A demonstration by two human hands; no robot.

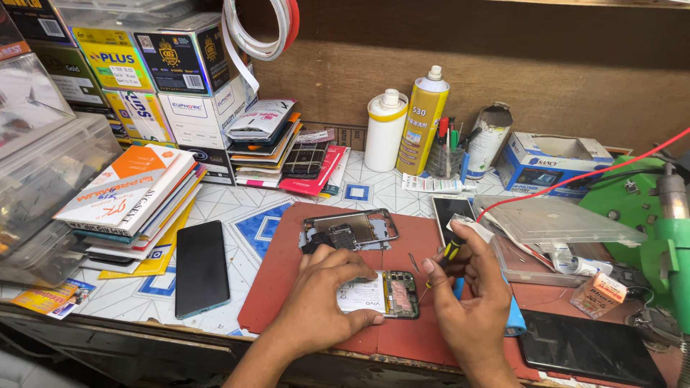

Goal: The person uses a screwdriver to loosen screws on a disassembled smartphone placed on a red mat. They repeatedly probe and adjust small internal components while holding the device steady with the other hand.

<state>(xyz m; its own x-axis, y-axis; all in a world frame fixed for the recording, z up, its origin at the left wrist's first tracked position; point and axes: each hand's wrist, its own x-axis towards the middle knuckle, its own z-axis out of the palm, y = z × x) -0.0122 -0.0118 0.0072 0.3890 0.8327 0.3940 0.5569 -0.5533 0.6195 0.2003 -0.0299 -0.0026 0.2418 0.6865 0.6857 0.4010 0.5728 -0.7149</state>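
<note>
Everything sits around the red work mat (287, 280). Off its left edge lies one dark phone (202, 268), face down on the tiled table (223, 205). On the mat's lower middle is the opened phone (379, 294), its board and battery bare. The left hand (327, 287) lies flat on that phone's near end, fingers curled down over it, pinning it. At the mat's far edge rests one loose phone frame (350, 230). The right hand (471, 287) is closed around a screwdriver (450, 251), tip at the phone's right edge. I'd say keep the driver upright and the phone pressed still. Beyond the mat stand two bottles, one white bottle (385, 129), one yellow spray can (422, 118).
</note>
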